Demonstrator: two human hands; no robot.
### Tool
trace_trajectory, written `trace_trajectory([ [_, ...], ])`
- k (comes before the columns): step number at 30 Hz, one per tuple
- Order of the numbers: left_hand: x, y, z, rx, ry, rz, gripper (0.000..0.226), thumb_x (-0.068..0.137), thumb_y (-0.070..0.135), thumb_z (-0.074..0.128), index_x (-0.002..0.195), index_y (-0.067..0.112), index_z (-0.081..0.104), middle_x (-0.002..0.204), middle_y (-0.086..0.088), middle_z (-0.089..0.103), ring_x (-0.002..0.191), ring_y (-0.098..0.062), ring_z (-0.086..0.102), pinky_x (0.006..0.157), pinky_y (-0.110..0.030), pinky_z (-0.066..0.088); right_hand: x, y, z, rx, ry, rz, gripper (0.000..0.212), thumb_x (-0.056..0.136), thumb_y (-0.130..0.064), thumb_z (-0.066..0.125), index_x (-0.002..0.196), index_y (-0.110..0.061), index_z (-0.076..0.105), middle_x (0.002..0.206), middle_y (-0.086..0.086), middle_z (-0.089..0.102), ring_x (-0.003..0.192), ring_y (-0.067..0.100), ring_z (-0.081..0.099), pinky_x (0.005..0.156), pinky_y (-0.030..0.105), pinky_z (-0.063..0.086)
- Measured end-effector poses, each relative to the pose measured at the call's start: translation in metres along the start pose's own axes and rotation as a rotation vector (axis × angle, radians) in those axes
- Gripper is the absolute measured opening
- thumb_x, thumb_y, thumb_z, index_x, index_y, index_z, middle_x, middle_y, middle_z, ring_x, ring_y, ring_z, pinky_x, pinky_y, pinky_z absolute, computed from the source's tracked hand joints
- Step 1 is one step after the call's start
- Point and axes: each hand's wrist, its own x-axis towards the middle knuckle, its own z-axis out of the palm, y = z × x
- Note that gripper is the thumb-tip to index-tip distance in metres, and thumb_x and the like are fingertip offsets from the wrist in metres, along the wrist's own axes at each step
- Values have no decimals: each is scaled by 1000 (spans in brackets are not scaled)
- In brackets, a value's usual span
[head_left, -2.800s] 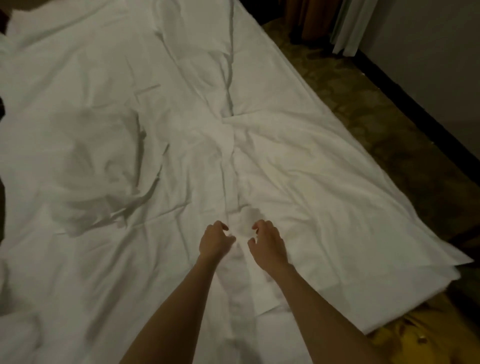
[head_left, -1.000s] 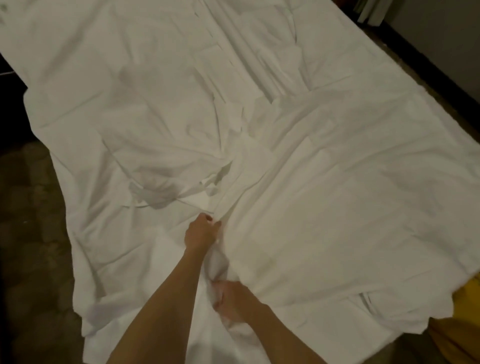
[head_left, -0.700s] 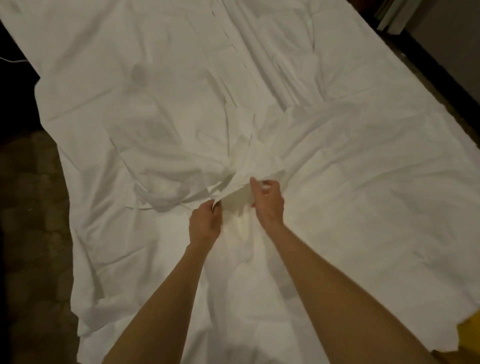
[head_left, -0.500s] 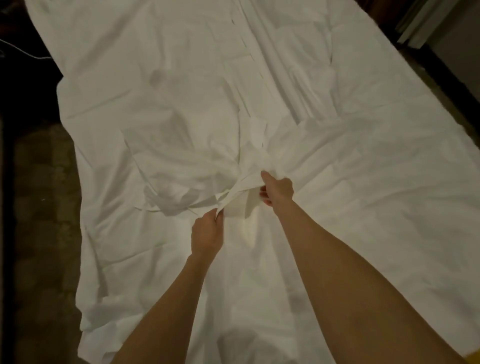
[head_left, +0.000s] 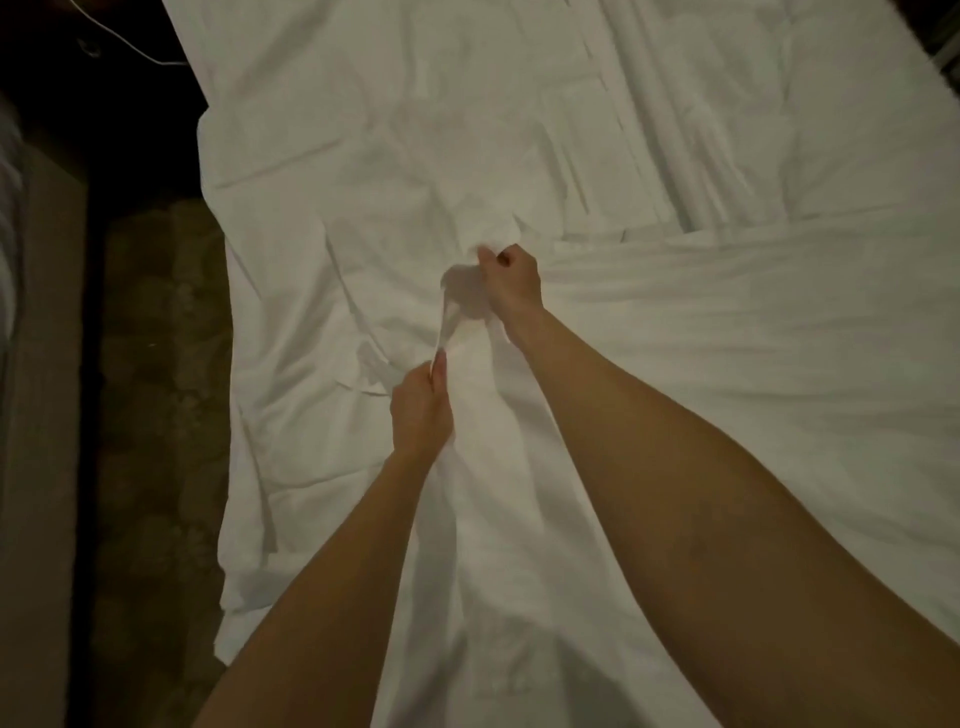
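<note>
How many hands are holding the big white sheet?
2. The left hand pinches a thin fold of the white sheet nearer the person. The right hand grips a bunched bit just beyond it, toward the sheet's middle. No other hands show.

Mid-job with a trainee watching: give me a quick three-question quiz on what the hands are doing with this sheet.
1. True or false: the left hand lies flat and open on the white sheet.
2. The right hand grips: A) a bunched fold of the sheet, B) a pillow, C) nothing.
3. Fill in: the floor shows on the person's ____ side.
Key: 1 false, it pinches a raised fabric edge; 2 A; 3 left.
</note>
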Motion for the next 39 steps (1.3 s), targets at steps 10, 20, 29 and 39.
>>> trace_trajectory([
  [10,-52,-48,17,-394,-650,-566,56,79,47,72,120,13,55,113,-5,66,97,-22,65,80,-36,54,-70,95,-6,-646,-182,-356,48,95,-9,44,143,-13,39,155,8,28,144,22,21,119,46,11],
  [20,-119,-88,13,-161,-890,-523,33,82,8,74,111,5,60,93,-7,66,82,-16,64,63,-25,55,-232,223,-54,-732,-128,-209,50,79,-32,41,123,-12,57,133,10,54,122,27,52,101,40,47],
  [29,-146,-102,-15,-106,-663,-514,26,85,9,70,87,7,45,98,-15,56,81,-21,61,56,-25,57,-305,239,-72,-1034,-406,-296,84,46,-59,68,121,-26,53,131,-1,57,125,21,47,94,48,49],
  [39,-186,-112,-5,22,-647,-576,15,84,4,70,93,3,58,93,-16,66,80,-26,63,60,-33,53,-326,233,-77,-1150,-685,-70,57,82,-12,59,137,-12,43,148,9,32,137,29,28,105,44,32],
])
